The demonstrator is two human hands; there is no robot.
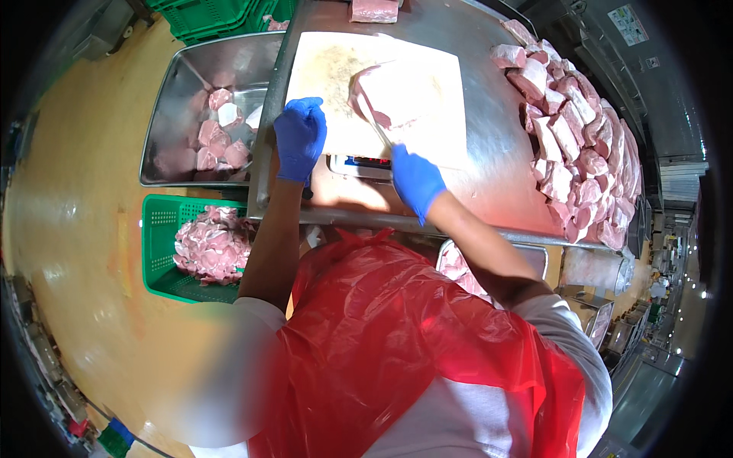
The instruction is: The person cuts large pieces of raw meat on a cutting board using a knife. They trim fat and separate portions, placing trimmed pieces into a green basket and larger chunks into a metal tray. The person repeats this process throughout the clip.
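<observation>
On the white cutting board [324,69] lies a large piece of raw meat [393,88], its pale fat side glaring in the light and a darker cut face toward the left. My right hand [416,182], in a blue glove, grips a knife [379,131]. The blade points away from me and rests along the meat's near left edge. My left hand [300,139], also gloved in blue, is at the board's left edge, apart from the meat. Its fingers are curled closed; whether anything is inside them is hidden. A scale [359,166] with a lit display peeks out at the board's near edge.
Meat chunks are piled [573,130] on the steel table [489,183] at the right. Left of the table stand a steel bin [164,130] with meat pieces and a green crate [156,259] of trimmings. Another meat block [374,11] lies at the far edge.
</observation>
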